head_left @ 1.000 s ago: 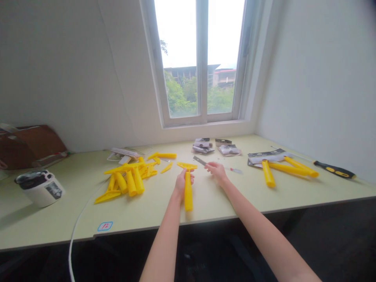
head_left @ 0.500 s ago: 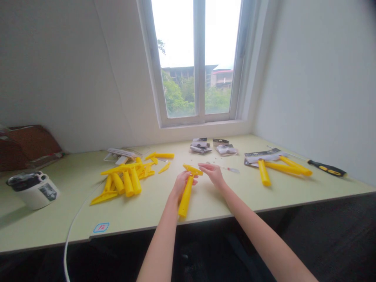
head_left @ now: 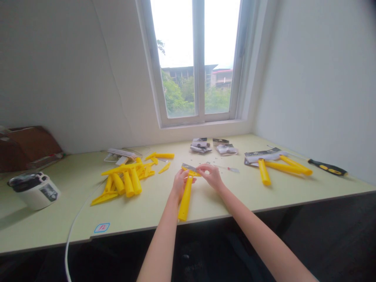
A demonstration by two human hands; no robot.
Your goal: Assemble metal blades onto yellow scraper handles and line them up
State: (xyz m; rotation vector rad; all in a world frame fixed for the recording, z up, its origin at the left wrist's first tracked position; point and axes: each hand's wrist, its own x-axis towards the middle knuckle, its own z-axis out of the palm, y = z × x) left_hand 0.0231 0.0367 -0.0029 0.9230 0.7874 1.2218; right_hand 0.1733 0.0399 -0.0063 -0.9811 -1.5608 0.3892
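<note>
A yellow plastic scraper handle (head_left: pixel 185 200) points toward me near the table's front edge, its wide head away from me. My left hand (head_left: pixel 179 183) is closed round it just below the head. A thin grey metal blade (head_left: pixel 188 167) lies along the far side of the head. At the head's right end, my right hand (head_left: pixel 210 175) pinches the blade with thumb and finger. Just beyond that hand, a small screwdriver (head_left: pixel 225 167) and several tiny metal pieces (head_left: pixel 216 159) lie on the table.
Yellow handles and parts (head_left: pixel 127 180) are heaped at the left, by a white mug (head_left: pixel 37 194) and a white cable (head_left: pixel 72 231). Small packets (head_left: pixel 226 149) lie at the back. Scrapers (head_left: pixel 264 172) and a large screwdriver (head_left: pixel 327 167) are at the right.
A grey blade now shows along the head of the yellow handle, where none was visible before. My right hand has shifted slightly left and lies against it.
</note>
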